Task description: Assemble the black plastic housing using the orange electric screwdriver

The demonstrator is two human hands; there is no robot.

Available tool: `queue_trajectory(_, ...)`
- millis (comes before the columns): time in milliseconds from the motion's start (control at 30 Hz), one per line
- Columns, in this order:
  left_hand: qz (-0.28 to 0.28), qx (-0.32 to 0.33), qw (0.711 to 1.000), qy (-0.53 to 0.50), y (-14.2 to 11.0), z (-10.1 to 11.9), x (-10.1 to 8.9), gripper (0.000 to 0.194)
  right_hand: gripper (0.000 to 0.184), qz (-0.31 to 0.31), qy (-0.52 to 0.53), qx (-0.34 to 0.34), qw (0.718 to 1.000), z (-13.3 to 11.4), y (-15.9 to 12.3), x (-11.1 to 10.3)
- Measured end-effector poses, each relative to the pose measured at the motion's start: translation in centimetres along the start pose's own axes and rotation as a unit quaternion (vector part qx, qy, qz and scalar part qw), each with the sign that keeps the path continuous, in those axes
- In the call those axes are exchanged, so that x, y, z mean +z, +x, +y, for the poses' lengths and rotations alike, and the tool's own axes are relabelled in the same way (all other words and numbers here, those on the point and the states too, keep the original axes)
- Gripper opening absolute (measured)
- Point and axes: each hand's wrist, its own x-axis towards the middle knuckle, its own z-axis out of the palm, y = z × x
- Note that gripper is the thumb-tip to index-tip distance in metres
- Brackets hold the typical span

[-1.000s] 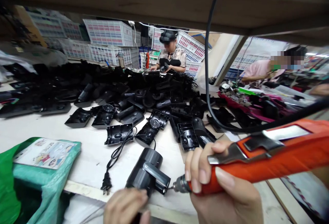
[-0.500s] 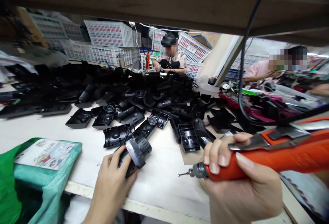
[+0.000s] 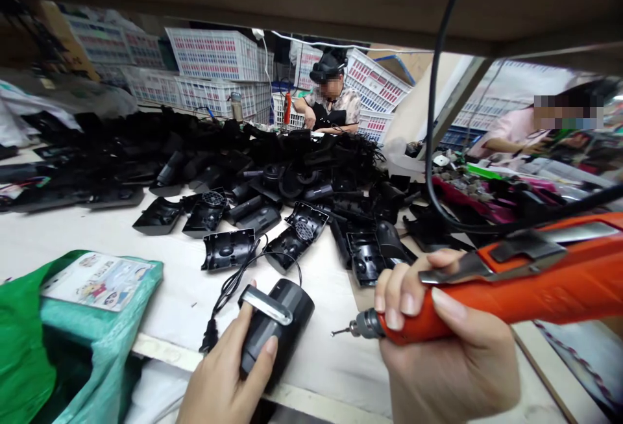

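Observation:
My left hand (image 3: 233,359) is closed around a black plastic housing (image 3: 292,300), its thumb and fingers along the near side. A shiny metal strip (image 3: 267,305) runs across the top of this housing. Beside it a black power cord (image 3: 228,291) lies bunched, its plug end close to my left fingers. In my right hand (image 3: 442,352) is an orange electric screwdriver (image 3: 525,281), gripped with the fingers near its metal lever. Its thin bit points left, apart from the housing. A small thing shows at the bit's tip, too tiny to make out.
Open black shell halves (image 3: 228,249) lie just beyond my hands, before a large dark heap of parts (image 3: 195,145). A green bag (image 3: 111,326) with a printed card sits left. A black cable (image 3: 431,119) hangs at right. Two people work beyond, near stacked crates (image 3: 211,54).
The housing in my left hand has been turned, so its metal strip now faces up, and it sits nearer to me. The cord now shows beside it. The screwdriver has barely shifted.

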Motion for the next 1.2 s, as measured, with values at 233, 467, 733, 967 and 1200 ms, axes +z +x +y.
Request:
queue_trajectory(233, 0.043, 0.033, 0.998, 0.012, -0.3, 0.6, 0.3, 0.052, 0.019, -0.01, 0.011, 0.004, 1.0, 0.6, -0.1, 0.7)
queue_trajectory(467, -0.012, 0.169, 0.973, 0.159, -0.4, 1.3, 0.0, 0.055, 0.017, -0.021, 0.033, 0.008, 0.999, 1.5, -0.6, 2.1)
queue_trajectory(733, -0.01, 0.187, 0.97, 0.153, -0.2, 0.9, -0.2, 0.054, 0.018, -0.032, 0.051, 0.024, 0.998, 3.2, -1.6, 3.0)
queue_trajectory(967, -0.012, 0.185, 0.97, 0.155, -0.1, 0.8, -0.1, 0.056, 0.018, -0.063, 0.021, 0.028, 0.997, 3.3, -1.6, 3.2)
queue_trajectory(1200, 0.005, 0.188, 0.966, 0.177, -0.1, 1.2, -0.2, 0.054, 0.012, -0.115, -0.015, 0.071, 0.991, 4.1, -1.4, 4.0)
